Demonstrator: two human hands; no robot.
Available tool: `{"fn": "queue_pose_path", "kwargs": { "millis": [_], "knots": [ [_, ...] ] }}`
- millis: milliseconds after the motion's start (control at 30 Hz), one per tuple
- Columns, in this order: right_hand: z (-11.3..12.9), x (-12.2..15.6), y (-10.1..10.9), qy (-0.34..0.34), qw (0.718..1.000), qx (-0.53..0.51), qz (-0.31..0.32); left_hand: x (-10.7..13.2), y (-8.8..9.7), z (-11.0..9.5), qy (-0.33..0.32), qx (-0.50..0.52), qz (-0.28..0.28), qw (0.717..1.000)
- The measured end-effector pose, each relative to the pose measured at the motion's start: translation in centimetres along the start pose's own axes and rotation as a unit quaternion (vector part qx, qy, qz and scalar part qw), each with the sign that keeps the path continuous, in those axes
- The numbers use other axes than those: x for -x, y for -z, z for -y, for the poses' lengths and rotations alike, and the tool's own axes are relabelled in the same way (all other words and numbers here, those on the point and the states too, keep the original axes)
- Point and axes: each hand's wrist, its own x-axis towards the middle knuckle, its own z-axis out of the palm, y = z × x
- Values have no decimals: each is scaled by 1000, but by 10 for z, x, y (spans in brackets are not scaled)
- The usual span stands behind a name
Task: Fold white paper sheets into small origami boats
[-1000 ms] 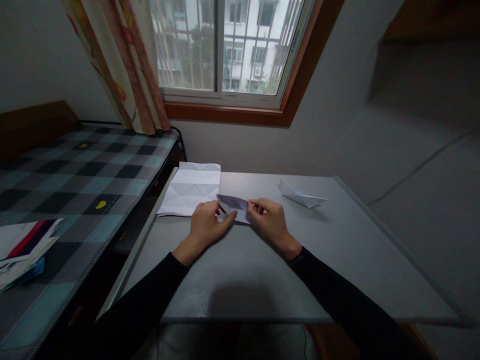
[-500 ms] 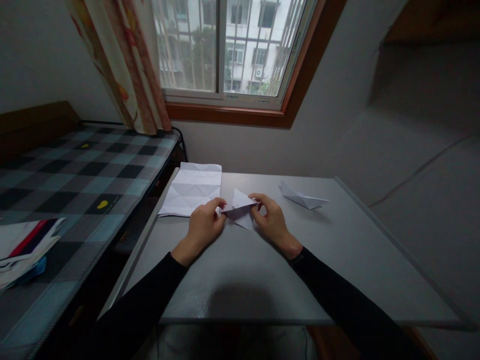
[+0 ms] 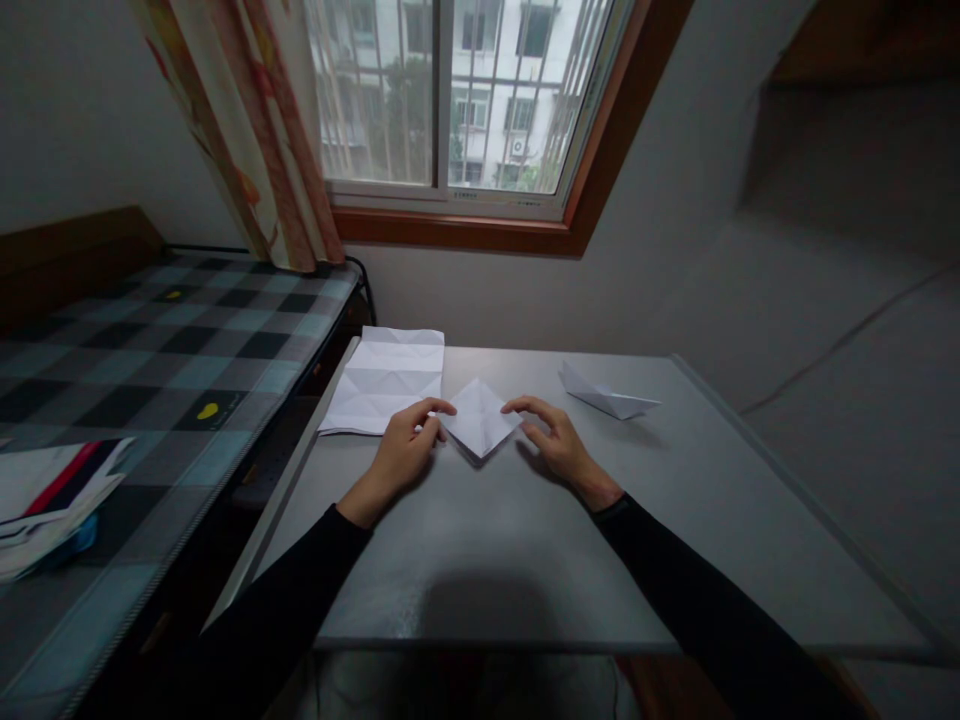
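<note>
A white folded paper [image 3: 480, 418] lies between my hands as a diamond, one point towards me and creases down its middle. At its left corner, my left hand [image 3: 409, 440] has the thumb and forefinger curled round the edge, the forefinger on top. My right hand [image 3: 559, 440] grips the right corner in the same way, its thumb lower and partly beneath. What the undersides of the fingers do is hidden. To the right of my right hand sits a folded paper boat [image 3: 611, 400]. Behind my left hand is a stack of creased white sheets [image 3: 386, 380].
The grey-white table [image 3: 480, 540] reaches to the wall under a barred window [image 3: 450, 100]. On the left stands a bed with a checked cover [image 3: 187, 350], bearing printed papers [image 3: 60, 500]. A patterned curtain [image 3: 255, 140] hangs by the window.
The folded paper was a tilted, partly opened shape with a raised flap; now it is spread flatter into a diamond. My right hand has shifted slightly right. Boat and sheets stayed put.
</note>
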Motion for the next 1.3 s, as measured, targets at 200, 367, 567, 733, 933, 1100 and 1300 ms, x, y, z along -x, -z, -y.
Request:
{"fn": "queue_pose_path", "kwargs": {
  "millis": [200, 367, 567, 733, 933, 1100, 1300],
  "knots": [
    [11, -1, -8, -74, 997, 5, -14, -1, -5, 6, -14, -48, -10, 999],
    [11, 0, -13, -83, 996, -27, 14, -1, -5, 7, -38, -94, -15, 995],
    [5, 1, -11, -84, 995, -37, 47, -2, -4, 8, -17, -110, -23, 994],
    [4, 2, -10, -84, 994, -48, 52, -2, -3, 6, -12, -68, -16, 998],
    [4, 3, -9, -70, 996, -33, 48, -3, -1, 7, -19, -82, 0, 996],
    [5, 3, -9, -49, 998, -10, 42, -2, -2, 7, -24, -89, -6, 996],
    [5, 5, -5, -6, 998, 55, 37, 0, -1, 3, -19, -86, -13, 996]
  ]
}}
